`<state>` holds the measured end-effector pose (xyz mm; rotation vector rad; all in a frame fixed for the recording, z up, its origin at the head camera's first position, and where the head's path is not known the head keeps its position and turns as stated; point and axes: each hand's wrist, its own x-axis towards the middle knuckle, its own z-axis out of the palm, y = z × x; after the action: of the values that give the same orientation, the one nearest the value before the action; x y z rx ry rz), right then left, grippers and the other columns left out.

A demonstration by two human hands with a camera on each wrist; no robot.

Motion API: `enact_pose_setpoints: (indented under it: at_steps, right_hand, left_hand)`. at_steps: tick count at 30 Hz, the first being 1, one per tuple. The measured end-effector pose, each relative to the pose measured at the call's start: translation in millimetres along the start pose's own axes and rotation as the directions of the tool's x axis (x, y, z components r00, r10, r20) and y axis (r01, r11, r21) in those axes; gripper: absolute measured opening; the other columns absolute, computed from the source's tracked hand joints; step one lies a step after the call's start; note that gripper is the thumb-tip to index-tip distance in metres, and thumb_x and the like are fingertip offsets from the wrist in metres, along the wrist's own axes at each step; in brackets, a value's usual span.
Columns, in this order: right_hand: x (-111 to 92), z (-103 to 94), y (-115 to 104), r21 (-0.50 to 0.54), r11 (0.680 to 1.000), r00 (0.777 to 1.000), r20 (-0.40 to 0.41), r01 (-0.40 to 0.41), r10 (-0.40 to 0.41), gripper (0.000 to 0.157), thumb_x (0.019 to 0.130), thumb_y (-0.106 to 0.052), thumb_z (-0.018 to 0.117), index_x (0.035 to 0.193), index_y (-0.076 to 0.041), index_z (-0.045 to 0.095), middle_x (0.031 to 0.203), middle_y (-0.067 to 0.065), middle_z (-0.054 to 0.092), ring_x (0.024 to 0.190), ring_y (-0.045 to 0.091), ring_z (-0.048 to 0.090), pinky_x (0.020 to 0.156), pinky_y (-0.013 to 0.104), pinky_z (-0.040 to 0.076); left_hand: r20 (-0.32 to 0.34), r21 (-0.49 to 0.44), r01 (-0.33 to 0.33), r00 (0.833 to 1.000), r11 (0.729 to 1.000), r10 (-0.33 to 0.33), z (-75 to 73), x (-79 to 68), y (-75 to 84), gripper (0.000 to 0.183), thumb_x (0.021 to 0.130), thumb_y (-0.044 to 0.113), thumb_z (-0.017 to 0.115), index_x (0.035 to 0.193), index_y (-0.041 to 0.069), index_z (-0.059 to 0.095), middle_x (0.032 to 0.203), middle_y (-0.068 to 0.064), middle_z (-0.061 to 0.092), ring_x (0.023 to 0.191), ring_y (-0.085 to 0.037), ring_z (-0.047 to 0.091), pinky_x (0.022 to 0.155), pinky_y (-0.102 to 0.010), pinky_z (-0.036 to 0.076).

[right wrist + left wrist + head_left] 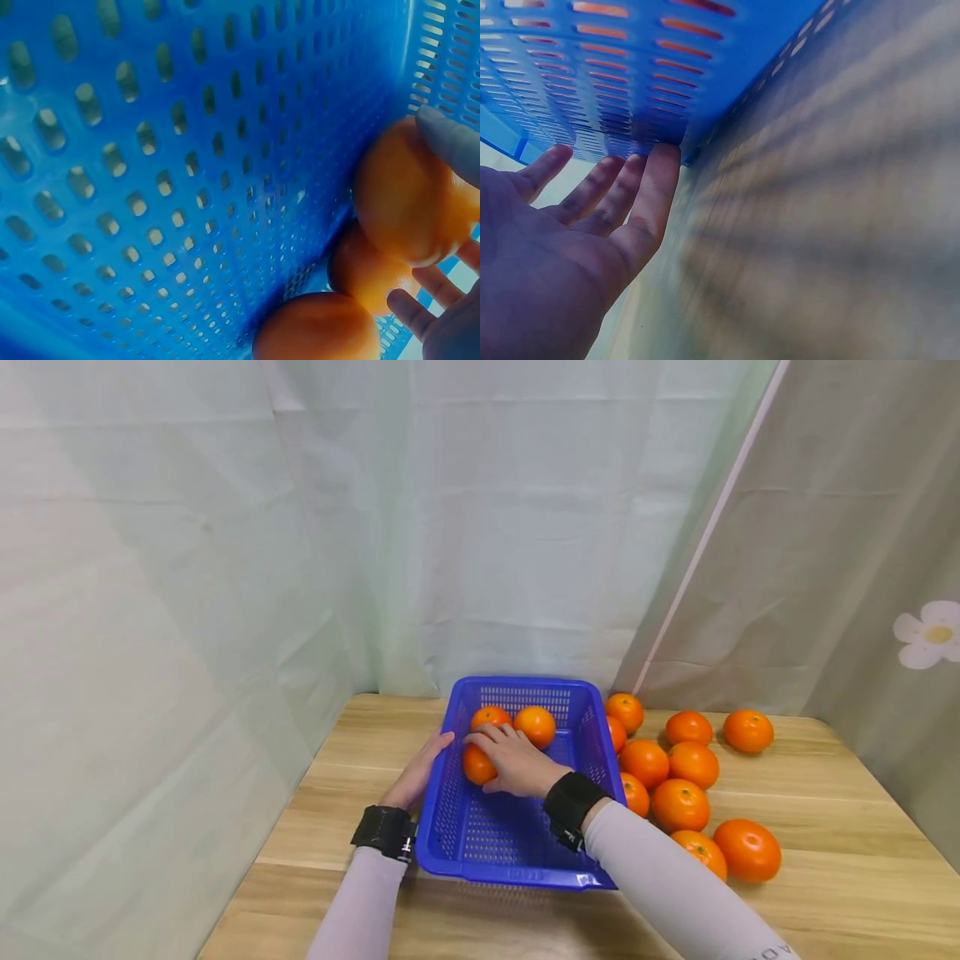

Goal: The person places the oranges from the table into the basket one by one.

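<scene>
A blue perforated plastic basket (517,875) stands on the wooden table. Inside it, my right hand (517,764) holds an orange (477,765) near the left wall. The right wrist view shows the thumb on one side of this orange (405,195) and fingers on the other. Two more oranges lie toward the basket's far end, one at the back left (491,717) and one beside it (536,727). My left hand (417,772) is outside the basket on its left. In the left wrist view, its extended fingertips touch the slotted side wall (607,75).
Right of the basket, several loose oranges (681,805) lie in a group, some close against its right wall. One orange (747,731) sits farther right at the back. Pale curtains (487,527) hang behind and left of the table (840,860), with a greyish curtain (825,568) at right.
</scene>
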<state>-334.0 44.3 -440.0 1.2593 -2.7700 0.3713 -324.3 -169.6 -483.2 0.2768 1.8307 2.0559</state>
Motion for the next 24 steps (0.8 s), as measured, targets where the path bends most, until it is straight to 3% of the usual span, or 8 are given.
enact_pose_setpoints:
  at_steps: [12, 24]
  right_hand:
    - [0.4, -0.5, 2.1, 0.062, 0.998, 1.0, 0.009, -0.006, 0.005, 0.074, 0.078, -0.041, 0.077, 0.139, -0.018, 0.042, 0.139, 0.007, 0.04, 0.121, 0.03, 0.04, 0.106, 0.052, 0.035]
    - [0.3, -8.4, 0.6, 0.138, 0.99, 0.998, -0.062, -0.017, 0.025, 0.062, 0.087, -0.05, 0.064, 0.135, -0.014, 0.047, 0.135, 0.009, 0.046, 0.121, 0.032, 0.042, 0.108, 0.052, 0.033]
  left_hand:
    - [0.024, -0.014, -0.01, 1.0, 1.0, 0.01, -0.4, 0.5, 0.2, 0.059, 0.097, 0.059, 0.037, 0.149, 0.043, 0.014, 0.152, -0.016, 0.028, 0.125, -0.044, 0.044, 0.092, -0.06, 0.046]
    - [0.041, -0.041, -0.021, 0.999, 0.999, 0.023, 0.5, -0.4, 1.7, 0.059, 0.1, 0.055, 0.035, 0.151, 0.038, 0.011, 0.154, -0.019, 0.023, 0.128, -0.044, 0.04, 0.093, -0.062, 0.044]
